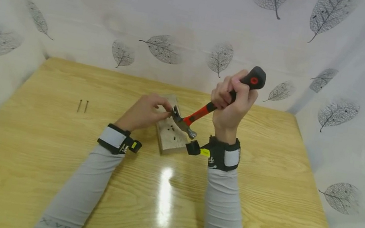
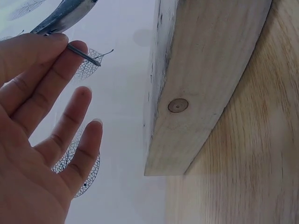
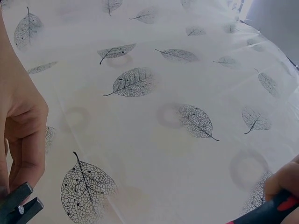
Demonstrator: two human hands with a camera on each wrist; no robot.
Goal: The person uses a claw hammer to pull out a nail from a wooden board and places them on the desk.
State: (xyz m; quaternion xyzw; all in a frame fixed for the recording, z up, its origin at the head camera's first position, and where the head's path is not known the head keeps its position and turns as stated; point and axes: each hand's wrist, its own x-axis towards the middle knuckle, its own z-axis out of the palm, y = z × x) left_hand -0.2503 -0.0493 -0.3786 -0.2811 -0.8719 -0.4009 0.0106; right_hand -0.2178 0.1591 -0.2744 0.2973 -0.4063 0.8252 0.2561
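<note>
My right hand [image 1: 233,102] grips the black and red handle of a claw hammer [image 1: 200,114], its head low and its handle end raised. Between thumb and forefinger, my left hand [image 1: 142,113] pinches a nail [image 2: 85,55] right by the hammer's claw [image 2: 70,16]. In the right wrist view the nail's head [image 3: 21,210] shows in the slot between the claw's prongs. Under the hammer head lies a pale wooden block [image 1: 172,145], with several small dark marks on its top; whether they are holes or nail heads I cannot tell.
Two loose nails, a left one [image 1: 79,106] and a right one [image 1: 86,107], lie on the wooden table [image 1: 32,153] left of the block. A pale leaf-patterned sheet [image 1: 191,22] hangs around the table's back and sides.
</note>
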